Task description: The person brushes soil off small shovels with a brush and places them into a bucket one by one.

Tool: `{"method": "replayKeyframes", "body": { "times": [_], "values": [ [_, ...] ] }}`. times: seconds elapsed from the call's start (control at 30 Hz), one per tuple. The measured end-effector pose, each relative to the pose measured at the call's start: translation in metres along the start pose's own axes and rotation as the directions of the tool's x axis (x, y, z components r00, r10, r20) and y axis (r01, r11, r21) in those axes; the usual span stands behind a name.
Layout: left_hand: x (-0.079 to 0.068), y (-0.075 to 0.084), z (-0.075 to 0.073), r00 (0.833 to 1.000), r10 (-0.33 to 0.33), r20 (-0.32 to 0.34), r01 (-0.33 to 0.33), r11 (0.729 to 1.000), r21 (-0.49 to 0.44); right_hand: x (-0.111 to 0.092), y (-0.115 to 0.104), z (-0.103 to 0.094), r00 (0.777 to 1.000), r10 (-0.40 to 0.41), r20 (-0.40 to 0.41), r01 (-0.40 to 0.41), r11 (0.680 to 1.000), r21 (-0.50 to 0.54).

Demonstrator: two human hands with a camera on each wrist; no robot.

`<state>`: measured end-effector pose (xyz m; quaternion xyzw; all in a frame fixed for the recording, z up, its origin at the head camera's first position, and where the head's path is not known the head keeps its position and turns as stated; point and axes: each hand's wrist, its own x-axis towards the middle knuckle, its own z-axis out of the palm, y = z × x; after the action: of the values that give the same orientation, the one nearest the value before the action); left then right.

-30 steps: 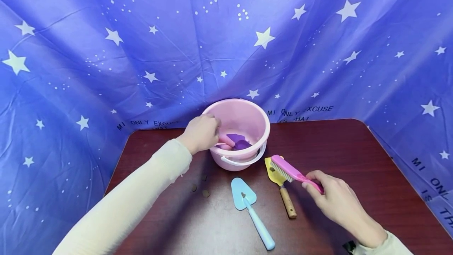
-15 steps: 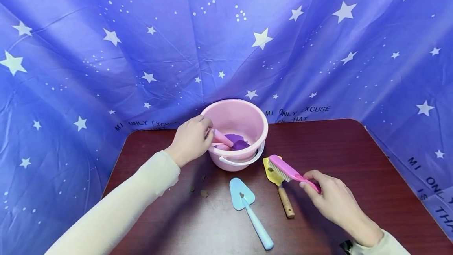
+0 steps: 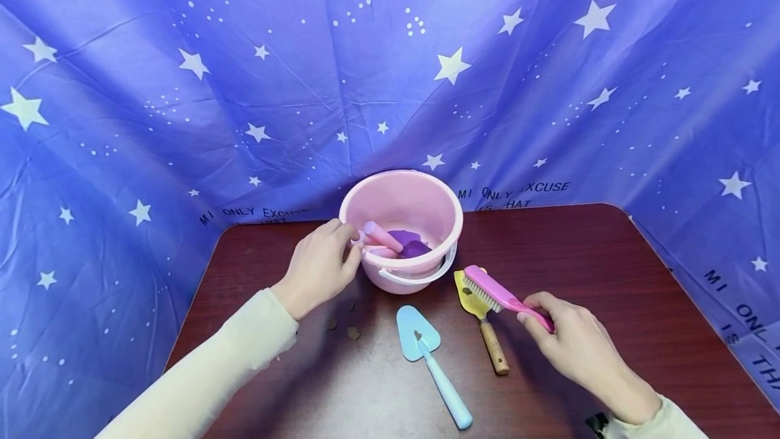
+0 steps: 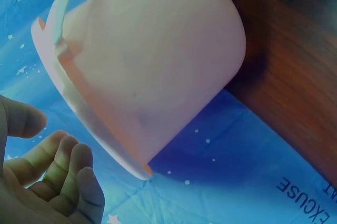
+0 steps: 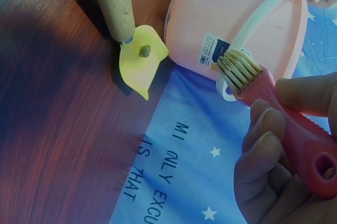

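Note:
At the left rim of a pink bucket (image 3: 439, 219), my left hand (image 3: 319, 266) has loosely bent fingers with nothing between them. In the left wrist view its fingers (image 4: 71, 174) sit just outside the rim. A toy shovel's pink handle (image 3: 382, 236) leans inside the bucket, its purple blade (image 3: 416, 248) lower down. My right hand (image 3: 575, 341) grips a pink brush (image 3: 496, 290) by its handle, bristles facing down and left. In the head view the brush overlaps a yellow trowel (image 3: 468, 298) with a wooden handle, lying on the table with a brown bit on its blade.
A light blue trowel (image 3: 417, 330) lies in front of the bucket, a small brown bit on it. Several brown bits (image 3: 353, 333) are scattered on the dark red table (image 3: 585, 249) to its left. A blue star-printed curtain (image 3: 292, 87) hangs behind.
My left hand has let go of the shovel's pink handle and drawn back left to the bucket's rim. The handle now leans inside. My right hand stays in place with the brush.

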<state>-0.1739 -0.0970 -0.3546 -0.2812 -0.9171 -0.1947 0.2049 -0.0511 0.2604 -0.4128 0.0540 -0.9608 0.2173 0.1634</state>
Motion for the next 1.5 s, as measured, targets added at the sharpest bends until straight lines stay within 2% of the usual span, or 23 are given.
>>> {"method": "replayKeyframes", "body": {
  "times": [0.4,0.73,1.03,1.5],
  "values": [
    [-0.025,-0.001,0.003,0.998,-0.047,-0.038,0.044,0.997,-0.071,0.000,-0.001,0.001,1.000,0.015,0.003,-0.016,1.000,0.011],
    [-0.049,0.002,0.008,0.996,-0.060,-0.062,0.054,0.994,-0.097,-0.001,-0.002,0.002,0.999,0.041,0.027,-0.042,0.999,0.016],
    [-0.068,0.011,0.020,0.997,-0.070,-0.021,0.067,0.991,-0.115,-0.001,-0.001,0.004,0.998,0.046,0.031,-0.046,0.999,0.014],
    [-0.093,0.031,0.052,0.997,-0.053,0.048,0.061,0.983,-0.176,-0.003,-0.001,0.007,0.999,0.036,0.017,-0.037,0.999,0.009]
  ]
}}
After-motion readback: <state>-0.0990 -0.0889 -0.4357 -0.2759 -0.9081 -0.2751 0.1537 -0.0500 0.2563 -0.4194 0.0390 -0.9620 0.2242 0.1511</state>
